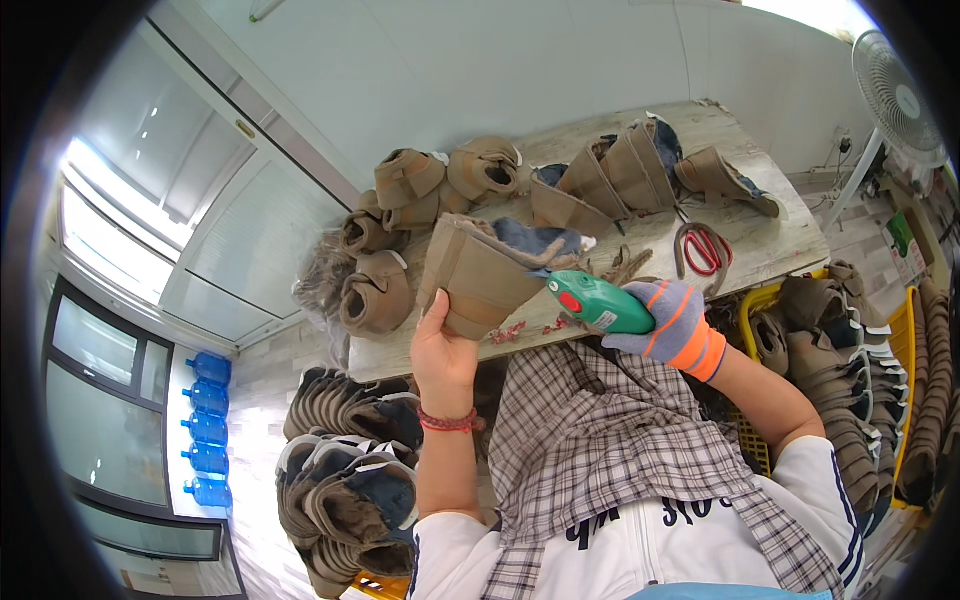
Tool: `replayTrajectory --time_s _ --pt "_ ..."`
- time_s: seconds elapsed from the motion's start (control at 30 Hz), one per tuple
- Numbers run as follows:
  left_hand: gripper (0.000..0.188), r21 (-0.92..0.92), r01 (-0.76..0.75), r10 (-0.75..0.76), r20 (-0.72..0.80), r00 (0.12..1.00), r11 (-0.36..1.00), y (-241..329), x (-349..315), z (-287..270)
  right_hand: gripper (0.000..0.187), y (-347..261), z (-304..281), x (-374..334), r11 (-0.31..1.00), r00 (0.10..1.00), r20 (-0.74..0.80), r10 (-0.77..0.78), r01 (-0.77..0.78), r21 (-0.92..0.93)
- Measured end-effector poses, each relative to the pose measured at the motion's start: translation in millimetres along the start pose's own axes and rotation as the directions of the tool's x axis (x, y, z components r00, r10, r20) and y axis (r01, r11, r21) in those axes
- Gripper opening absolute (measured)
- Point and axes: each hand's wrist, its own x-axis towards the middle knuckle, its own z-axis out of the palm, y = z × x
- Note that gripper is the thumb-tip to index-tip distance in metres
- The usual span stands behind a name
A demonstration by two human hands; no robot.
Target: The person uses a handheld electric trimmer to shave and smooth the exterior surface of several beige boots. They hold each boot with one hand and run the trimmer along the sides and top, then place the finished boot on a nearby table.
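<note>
My left hand [446, 350], bare with a red bracelet at the wrist, grips a brown fleece-lined shoe upper [475, 275] by its lower edge, thumb on the outer face. My right hand [672, 325], in a grey and orange glove, is wrapped round a green handheld electric cutter [600, 302] with a red button. The cutter's tip meets the upper's right edge, where dark blue lining and pile show. Beyond the gloved hand lie red-handled scissors [708, 250] on the worktable [770, 225].
More brown uppers [405, 180] stand along the table's far side. Scraps of trim [628, 265] lie beside the cutter. Stacked uppers [345, 490] fill the lower left; a yellow crate [905, 370] holds others at right. A white fan [895, 95] stands far right.
</note>
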Motion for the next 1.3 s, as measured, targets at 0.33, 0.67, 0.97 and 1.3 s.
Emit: replayTrajectory --time_s 0.33,0.67,0.97,1.3 --pt "0.043 0.288 -0.378 0.297 0.288 0.910 0.880 -29.1 -13.9 -0.3 0.056 -7.7 3.2 5.7 0.963 0.985 0.026 0.171 -0.172 0.206" --pt "0.023 0.677 -0.596 0.378 0.464 0.801 0.432 -45.1 -2.7 -23.5 0.061 1.7 10.4 6.8 0.860 0.940 0.070 0.335 -0.335 0.385" --pt "0.027 0.644 -0.714 0.170 0.763 0.623 -0.276 -52.1 8.4 -40.8 0.053 -2.8 3.3 15.8 0.841 0.931 0.064 0.359 -0.353 0.409" --pt "0.039 0.420 -0.784 -0.066 0.863 0.500 -0.457 -68.6 7.2 -35.4 0.043 9.4 4.9 25.1 0.619 0.856 0.116 0.504 -0.452 0.642"
